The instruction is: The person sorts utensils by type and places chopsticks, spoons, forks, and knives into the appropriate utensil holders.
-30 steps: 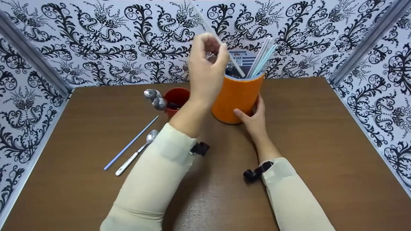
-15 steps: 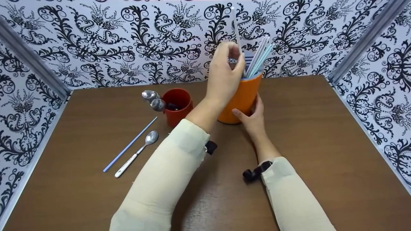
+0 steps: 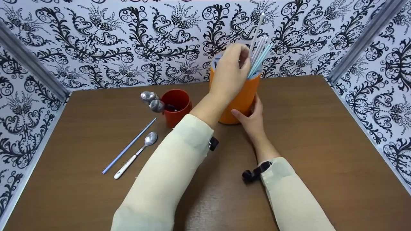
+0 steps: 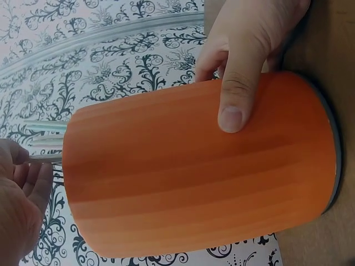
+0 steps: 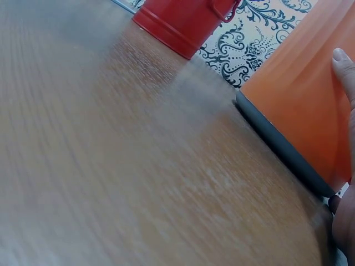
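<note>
My left hand (image 3: 229, 72) pinches a pale chopstick (image 3: 257, 27) between thumb and fingertips. The chopstick stands nearly upright at the rim of an orange utensil holder (image 3: 242, 98), and its lower end is hidden behind the hand. Beside it, pinkish and teal chopsticks (image 3: 263, 57) lean to the right in the holder's slotted, bluish top. My right hand (image 3: 253, 122) grips the holder low on its right side; in the left wrist view its thumb (image 4: 236, 105) presses the orange wall. The left wrist view also has the left fingers (image 4: 41, 183) at the holder's mouth.
A red mug (image 3: 175, 117) stands left of the holder, with two spoons (image 3: 156, 106) leaning out, bowls up. In front lie a blue chopstick (image 3: 130, 145) and a white-handled spoon (image 3: 135, 156) on the wooden table (image 3: 308, 128). Patterned walls (image 3: 106, 41) enclose it.
My left hand has moved right across the holder's top, and the pale chopstick has swung from a left slant to a slight right lean. The right hand keeps its grip on the holder.
</note>
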`<state>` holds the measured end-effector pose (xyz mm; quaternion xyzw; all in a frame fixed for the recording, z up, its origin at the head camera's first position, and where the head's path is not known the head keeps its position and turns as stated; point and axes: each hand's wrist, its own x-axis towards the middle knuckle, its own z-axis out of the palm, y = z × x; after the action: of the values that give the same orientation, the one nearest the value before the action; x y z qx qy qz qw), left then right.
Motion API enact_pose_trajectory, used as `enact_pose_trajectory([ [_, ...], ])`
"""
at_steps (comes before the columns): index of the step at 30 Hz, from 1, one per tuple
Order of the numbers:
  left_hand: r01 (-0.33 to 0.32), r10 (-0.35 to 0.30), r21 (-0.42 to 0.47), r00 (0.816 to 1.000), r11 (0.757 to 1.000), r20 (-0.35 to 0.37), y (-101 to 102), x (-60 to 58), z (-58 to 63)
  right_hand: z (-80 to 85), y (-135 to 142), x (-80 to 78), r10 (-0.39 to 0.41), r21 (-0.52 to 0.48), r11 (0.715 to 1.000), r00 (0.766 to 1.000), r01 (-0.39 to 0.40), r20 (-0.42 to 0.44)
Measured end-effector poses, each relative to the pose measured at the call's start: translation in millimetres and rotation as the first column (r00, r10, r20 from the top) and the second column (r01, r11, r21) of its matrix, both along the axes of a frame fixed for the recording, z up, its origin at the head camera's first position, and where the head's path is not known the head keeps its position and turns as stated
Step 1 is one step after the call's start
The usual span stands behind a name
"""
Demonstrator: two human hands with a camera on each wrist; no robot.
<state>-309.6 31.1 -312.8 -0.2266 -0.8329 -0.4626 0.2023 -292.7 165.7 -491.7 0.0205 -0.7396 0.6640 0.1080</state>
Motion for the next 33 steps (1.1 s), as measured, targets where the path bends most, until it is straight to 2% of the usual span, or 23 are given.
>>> enact_pose_trajectory([
  [3, 0.003, -0.003, -0.02, 0.999, 1.0, 0.034, 2.6, -1.6, 2.3, 6.5, -1.1, 5.4, -0.002, 0.008, 1.0, 1.0, 0.002, 0.016],
  [6, 0.006, -0.005, -0.025, 0.999, 1.0, 0.053, 4.6, -3.1, 3.9, 0.4, 1.9, 0.4, -0.012, 0.018, 1.0, 1.0, 0.011, 0.026],
  [12, -0.017, 0.02, -0.055, 0.999, 0.998, 0.04, 9.2, -6.8, 5.1, -16.5, 7.7, -12.2, -0.03, 0.038, 0.999, 0.999, 0.029, 0.027],
  [20, -0.017, 0.023, -0.078, 0.997, 0.997, 0.07, 16.7, -10.9, 6.5, -15.9, 6.7, -10.8, -0.043, 0.064, 0.997, 0.999, 0.042, 0.015],
  [29, -0.05, 0.052, -0.093, 0.998, 0.994, 0.024, 16.6, -15.0, 1.2, -18.0, 5.4, -13.3, -0.036, 0.046, 0.998, 0.998, 0.034, 0.043],
  [33, -0.045, 0.048, -0.087, 0.998, 0.995, 0.031, 16.9, -16.2, -0.8, -19.4, 6.2, -13.8, -0.027, 0.04, 0.999, 0.998, 0.025, 0.055],
])
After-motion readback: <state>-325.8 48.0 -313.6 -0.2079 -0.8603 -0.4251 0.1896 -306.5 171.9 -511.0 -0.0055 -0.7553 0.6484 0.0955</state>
